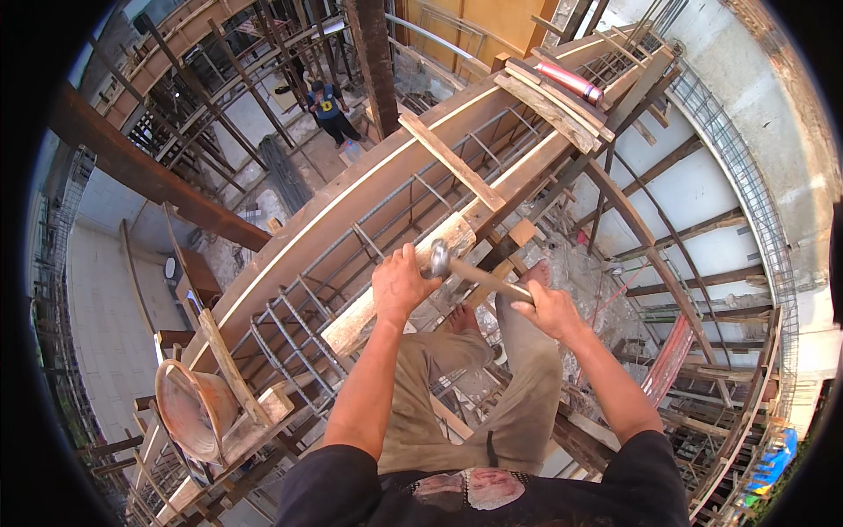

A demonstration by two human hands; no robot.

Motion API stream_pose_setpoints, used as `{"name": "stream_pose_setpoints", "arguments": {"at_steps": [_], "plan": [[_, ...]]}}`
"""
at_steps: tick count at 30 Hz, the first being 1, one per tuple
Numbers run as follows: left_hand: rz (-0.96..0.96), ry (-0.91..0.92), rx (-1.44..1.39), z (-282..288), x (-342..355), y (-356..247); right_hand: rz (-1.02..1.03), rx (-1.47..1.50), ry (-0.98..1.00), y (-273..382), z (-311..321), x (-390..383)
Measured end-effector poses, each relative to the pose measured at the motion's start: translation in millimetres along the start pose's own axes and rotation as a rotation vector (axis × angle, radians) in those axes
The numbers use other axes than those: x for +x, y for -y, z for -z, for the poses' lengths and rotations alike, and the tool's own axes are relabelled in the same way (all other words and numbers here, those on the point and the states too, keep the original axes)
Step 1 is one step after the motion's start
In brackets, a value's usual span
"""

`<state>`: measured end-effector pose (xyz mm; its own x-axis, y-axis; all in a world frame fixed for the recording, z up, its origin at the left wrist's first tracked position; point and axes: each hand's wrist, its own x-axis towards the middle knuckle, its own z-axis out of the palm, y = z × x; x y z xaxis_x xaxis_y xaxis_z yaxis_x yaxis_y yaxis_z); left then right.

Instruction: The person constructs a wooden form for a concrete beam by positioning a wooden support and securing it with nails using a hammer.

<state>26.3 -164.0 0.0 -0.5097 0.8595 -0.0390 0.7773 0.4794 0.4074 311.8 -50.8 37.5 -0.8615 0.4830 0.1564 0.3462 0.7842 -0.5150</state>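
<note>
My right hand (551,309) is closed round the wooden handle of a hammer (481,279). The metal hammer head rests at or just above a rough wooden plank (356,323), close to my left thumb. My left hand (399,285) lies across that plank, fingers curled over its far side and thumb on the near side. Whether a nail is under the hammer head cannot be seen. Beside the plank runs a cage of steel reinforcing bars (303,307) inside a curved wooden form (342,198). A short wooden strip (450,162) bridges the form further off.
A bucket (189,408) stands at the lower left. A red cylinder (571,82) lies on boards at the far end. Below, a person (328,112) stands among props. My bare feet (465,318) perch on timbers above a drop. A rusty steel column (372,66) rises beyond.
</note>
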Motion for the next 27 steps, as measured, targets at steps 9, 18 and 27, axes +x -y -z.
{"name": "stream_pose_setpoints", "arguments": {"at_steps": [9,18,27], "plan": [[-0.027,-0.039,0.029,1.0,-10.1,17.7,0.419,0.229,-0.234,83.2,7.6,20.3],[0.05,0.062,0.045,6.1,-10.8,15.8,-0.109,0.315,-0.119,72.5,4.2,12.4],[-0.004,-0.005,0.067,-6.3,-7.2,25.2,-0.498,0.173,0.066,36.1,-20.1,2.5]]}}
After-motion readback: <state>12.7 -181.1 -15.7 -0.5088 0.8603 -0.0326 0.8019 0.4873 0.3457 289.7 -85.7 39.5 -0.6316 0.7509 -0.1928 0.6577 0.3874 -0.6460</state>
